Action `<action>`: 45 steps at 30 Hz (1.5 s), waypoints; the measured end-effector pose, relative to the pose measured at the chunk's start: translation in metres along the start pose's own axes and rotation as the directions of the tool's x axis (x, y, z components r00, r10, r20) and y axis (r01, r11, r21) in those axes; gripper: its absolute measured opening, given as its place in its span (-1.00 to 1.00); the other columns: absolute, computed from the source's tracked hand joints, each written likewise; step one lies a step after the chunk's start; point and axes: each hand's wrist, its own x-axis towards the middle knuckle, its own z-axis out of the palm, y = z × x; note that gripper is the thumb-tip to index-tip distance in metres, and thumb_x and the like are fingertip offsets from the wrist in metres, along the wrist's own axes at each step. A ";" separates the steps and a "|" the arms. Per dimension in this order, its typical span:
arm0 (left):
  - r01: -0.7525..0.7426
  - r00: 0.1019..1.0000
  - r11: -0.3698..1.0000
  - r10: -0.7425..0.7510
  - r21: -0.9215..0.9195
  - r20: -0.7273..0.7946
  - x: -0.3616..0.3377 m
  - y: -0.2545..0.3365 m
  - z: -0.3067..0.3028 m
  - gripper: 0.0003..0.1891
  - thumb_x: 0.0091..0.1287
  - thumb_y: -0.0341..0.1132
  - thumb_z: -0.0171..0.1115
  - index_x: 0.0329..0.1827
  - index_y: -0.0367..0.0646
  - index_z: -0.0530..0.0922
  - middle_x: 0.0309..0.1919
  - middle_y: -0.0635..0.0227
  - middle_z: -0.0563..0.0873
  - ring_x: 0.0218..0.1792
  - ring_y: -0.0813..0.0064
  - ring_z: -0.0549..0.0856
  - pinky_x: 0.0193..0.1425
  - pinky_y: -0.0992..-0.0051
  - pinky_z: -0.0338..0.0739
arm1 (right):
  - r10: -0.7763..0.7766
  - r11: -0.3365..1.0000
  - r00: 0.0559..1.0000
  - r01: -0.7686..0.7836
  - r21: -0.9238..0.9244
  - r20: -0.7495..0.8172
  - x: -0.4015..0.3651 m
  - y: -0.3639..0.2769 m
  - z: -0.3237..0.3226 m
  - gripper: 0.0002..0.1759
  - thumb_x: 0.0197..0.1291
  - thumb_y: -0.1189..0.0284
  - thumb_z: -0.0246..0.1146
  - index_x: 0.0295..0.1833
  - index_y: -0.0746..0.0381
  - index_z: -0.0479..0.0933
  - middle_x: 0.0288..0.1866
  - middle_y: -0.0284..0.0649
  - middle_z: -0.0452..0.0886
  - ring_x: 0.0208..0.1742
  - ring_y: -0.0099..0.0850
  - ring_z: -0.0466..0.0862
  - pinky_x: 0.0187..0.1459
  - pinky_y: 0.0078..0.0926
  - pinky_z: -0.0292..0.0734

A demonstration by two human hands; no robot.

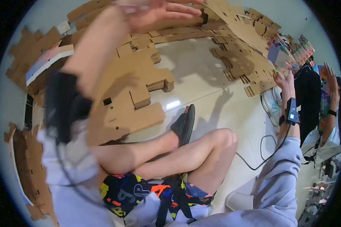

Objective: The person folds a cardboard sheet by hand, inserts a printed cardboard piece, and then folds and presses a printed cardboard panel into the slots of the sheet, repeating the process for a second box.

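Note:
My left hand (163, 14) is raised at the top centre, palm showing and fingers stretched out, with nothing in it. Tilted over the floor at the upper right is a large brown cardboard sheet (236, 28). By its lower right end, my right hand (285, 80) has its fingers curled, seemingly round the sheet's edge; the exact contact is small and hard to see. Flat cut cardboard pieces (136, 81) lie stacked left of centre. A second group of flat cardboard (238, 60) lies under the raised sheet.
My crossed legs (212, 151) are in front on the tiled floor (193, 56). A black cable (254, 168) runs to the device on my right wrist. Another person's hand (330, 79) and dark clothing (307, 98) are at the right. More cardboard (30, 56) leans along the left wall.

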 end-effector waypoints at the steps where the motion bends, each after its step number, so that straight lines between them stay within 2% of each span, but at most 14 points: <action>1: -0.024 0.983 0.989 -0.003 0.148 0.183 -0.009 0.015 -0.017 -0.44 0.46 -0.07 -0.07 0.38 -0.25 0.15 0.16 -0.05 0.47 -0.03 0.26 0.66 0.02 0.44 0.64 | -0.077 0.994 0.990 0.068 -0.084 -0.116 -0.011 0.003 0.000 -0.31 0.19 0.08 0.21 0.31 0.21 0.19 0.03 -0.04 0.51 -0.03 -0.26 0.58 -0.02 -0.30 0.52; 4: -0.020 0.929 0.915 -0.131 0.404 0.345 -0.080 0.033 -0.062 -0.28 0.32 0.15 0.07 0.35 -0.26 0.29 0.01 0.09 0.63 -0.15 0.39 0.70 -0.06 0.45 0.60 | -0.154 0.956 0.988 0.148 -0.254 -0.006 0.003 0.043 -0.012 -0.30 0.21 0.06 0.18 0.35 0.13 0.14 0.02 -0.02 0.50 -0.07 -0.30 0.56 -0.07 -0.32 0.51; 8: 0.435 0.900 0.731 -0.359 0.525 -0.246 -0.183 0.014 -0.136 -0.29 0.30 0.12 0.13 0.36 -0.21 0.29 -0.11 0.23 0.66 -0.24 0.49 0.68 -0.10 0.48 0.59 | 0.211 0.856 0.949 -0.063 -0.513 0.235 -0.002 0.151 0.022 -0.42 0.26 0.13 0.13 0.31 0.14 0.24 -0.02 -0.09 0.53 -0.15 -0.35 0.57 -0.16 -0.44 0.49; 10: 0.632 0.768 0.614 -0.415 0.473 -0.488 -0.241 -0.007 -0.170 -0.50 0.38 -0.03 0.08 0.29 -0.11 0.39 -0.13 0.30 0.67 -0.25 0.59 0.62 -0.09 0.56 0.53 | 0.261 0.696 0.888 0.099 -0.711 0.379 -0.094 0.219 0.076 -0.49 0.25 0.15 0.14 0.24 0.17 0.34 -0.08 -0.12 0.56 -0.20 -0.38 0.59 -0.20 -0.49 0.50; 13: 0.831 0.537 0.122 -0.436 0.543 -0.723 -0.338 -0.066 -0.209 -0.61 0.31 -0.09 0.18 0.04 -0.21 0.57 -0.26 0.32 0.68 -0.27 0.55 0.62 -0.15 0.52 0.52 | 0.481 0.400 0.600 0.499 -0.769 0.640 -0.169 0.301 0.128 -0.54 0.21 0.10 0.17 0.06 0.22 0.51 -0.18 -0.06 0.63 -0.15 -0.33 0.62 -0.24 -0.40 0.51; 15: 0.874 0.452 0.083 -0.502 0.479 -0.738 -0.426 -0.139 -0.235 -0.42 0.12 -0.01 0.33 0.12 -0.20 0.53 -0.10 0.10 0.67 -0.06 0.30 0.63 0.05 0.38 0.48 | 0.523 0.280 0.258 0.848 -0.450 0.812 -0.216 0.357 0.140 -0.43 0.09 0.05 0.28 0.08 0.25 0.50 -0.20 0.04 0.63 -0.14 -0.24 0.63 -0.12 -0.26 0.51; 17: 0.414 0.872 -0.330 -0.124 0.849 -0.473 -0.511 -0.209 -0.233 -0.26 0.05 0.03 0.36 0.26 -0.19 0.41 0.13 0.00 0.53 0.17 0.10 0.50 0.25 0.30 0.37 | 0.603 0.303 0.072 0.900 -0.312 0.795 -0.275 0.396 0.142 -0.28 -0.07 0.00 0.38 0.14 0.22 0.45 -0.12 0.05 0.61 -0.04 -0.13 0.61 -0.02 -0.17 0.49; 19: 0.553 0.787 -0.303 -0.117 0.776 -0.606 -0.497 -0.202 -0.209 -0.17 -0.04 -0.03 0.43 0.32 -0.17 0.35 0.23 0.02 0.44 0.26 0.04 0.39 0.33 0.27 0.29 | 0.544 -0.139 0.081 0.990 -0.006 0.835 -0.330 0.401 0.138 -0.18 -0.17 -0.05 0.43 0.20 0.13 0.40 -0.01 0.00 0.58 0.06 -0.10 0.57 0.02 -0.17 0.50; 26: 0.781 0.611 0.216 -0.456 0.585 -0.647 -0.478 -0.160 -0.242 -0.12 -0.30 -0.26 0.60 0.24 -0.13 0.45 0.11 0.03 0.56 0.15 0.11 0.54 0.22 0.33 0.43 | 0.716 -0.140 0.209 0.978 -0.156 0.666 -0.344 0.399 0.165 -0.19 -0.26 0.01 0.49 0.17 0.07 0.44 0.02 -0.05 0.57 0.15 -0.11 0.53 0.04 -0.16 0.50; 28: 0.811 0.543 0.140 -0.541 0.567 -0.643 -0.450 -0.121 -0.230 -0.18 -0.28 -0.23 0.59 0.20 -0.15 0.49 0.05 0.04 0.60 0.08 0.16 0.59 0.16 0.35 0.47 | 0.797 -0.129 0.259 0.955 -0.266 0.545 -0.345 0.380 0.178 -0.19 -0.27 0.09 0.50 0.19 0.10 0.45 0.04 -0.09 0.58 0.15 -0.13 0.53 0.02 -0.18 0.52; 31: 0.645 0.737 0.029 -0.291 0.764 -0.611 -0.446 -0.107 -0.247 -0.23 -0.23 -0.11 0.56 0.15 -0.14 0.53 0.01 0.06 0.63 0.04 0.16 0.61 0.14 0.34 0.48 | 0.516 0.045 0.114 0.986 -0.161 0.849 -0.320 0.387 0.172 -0.45 -0.19 0.20 0.48 -0.02 0.17 0.57 -0.12 -0.08 0.61 0.03 -0.13 0.58 -0.06 -0.18 0.50; 36: 0.765 0.637 -0.325 0.508 0.556 -0.580 -0.442 -0.111 -0.271 -0.27 -0.16 0.04 0.50 0.13 -0.05 0.54 0.00 0.05 0.59 0.02 0.09 0.58 0.10 0.29 0.46 | -0.118 -0.196 0.105 0.972 -0.127 0.987 -0.320 0.382 0.176 -0.72 -0.05 0.32 0.38 -0.22 0.19 0.56 -0.27 -0.13 0.50 -0.15 -0.12 0.50 -0.15 -0.19 0.36; 42: 0.963 0.251 -0.012 0.397 0.269 -0.883 -0.396 -0.120 -0.236 -0.41 0.10 0.03 0.34 0.14 -0.08 0.49 0.14 -0.01 0.46 0.13 0.00 0.48 0.17 0.25 0.38 | -0.276 -0.397 0.065 0.901 -0.175 0.959 -0.343 0.380 0.196 -0.72 0.00 0.31 0.36 -0.19 0.21 0.58 -0.26 -0.16 0.46 -0.14 -0.18 0.45 -0.08 -0.25 0.31; 45: 0.829 0.360 0.298 0.363 0.474 -0.859 -0.425 -0.169 -0.274 -0.48 0.31 -0.13 0.17 0.28 -0.13 0.32 0.20 -0.04 0.40 0.16 0.00 0.47 0.20 0.25 0.37 | -0.083 -0.314 0.215 0.921 -0.230 0.973 -0.340 0.389 0.198 -0.68 0.02 0.31 0.35 -0.14 0.24 0.54 -0.14 -0.09 0.49 -0.12 -0.09 0.50 -0.10 -0.21 0.36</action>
